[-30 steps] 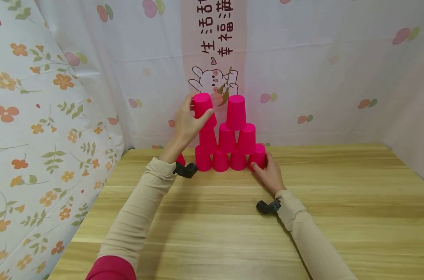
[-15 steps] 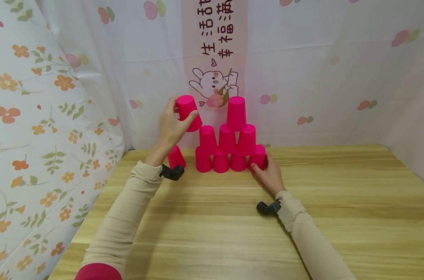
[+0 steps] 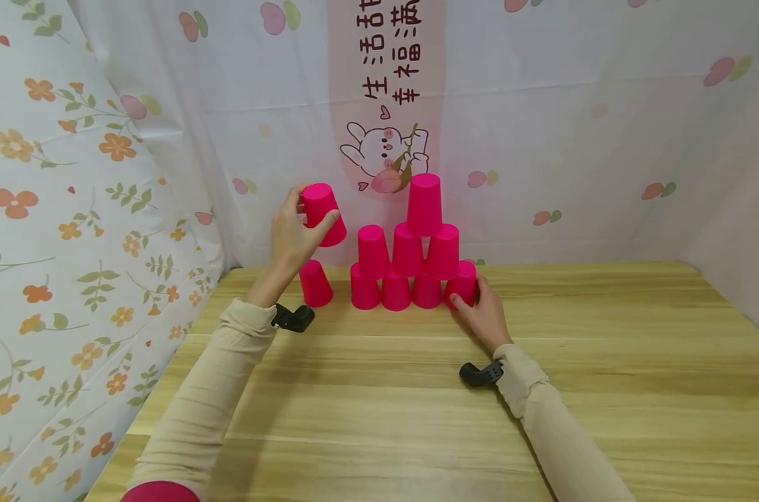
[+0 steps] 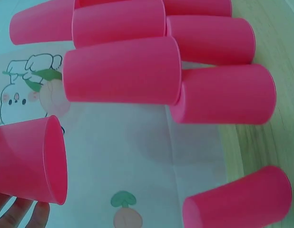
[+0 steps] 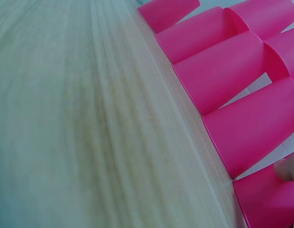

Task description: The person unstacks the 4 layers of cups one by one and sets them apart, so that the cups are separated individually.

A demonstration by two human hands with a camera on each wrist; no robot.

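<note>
A stack (image 3: pixel 408 252) of bright pink cups, all upside down, stands on a wooden table (image 3: pixel 385 418). Its bottom row (image 3: pixel 395 291) has four cups side by side, and its middle row (image 3: pixel 408 251) has three, set over the joins below. One top cup (image 3: pixel 425 206) sits on the middle and right cups of that row.

To the left of the stack and clear of it, the person's left hand (image 3: pixel 290 233) grips a held cup (image 3: pixel 319 209) in the air, the thumb across its near side and the other fingers around its far side. The left wrist view shows its open mouth and fingertips curled against its wall. Lower down, also left of the stack and apart from it, a lone cup (image 3: pixel 316 284) stands upside down on the table.

At the right end of the stack, the right hand (image 3: pixel 483 312) holds the end cup (image 3: pixel 461 280) of the bottom row, its thumb against the near side and its fingers around the right side. This cup touches its neighbour.

Each wrist wears a black band, the left band (image 3: pixel 294 318) and the right band (image 3: pixel 481 374) both nearer the person than the stack. Behind the stack hangs a white cloth (image 3: pixel 542 139) with a rabbit drawing (image 3: pixel 376 150).
</note>
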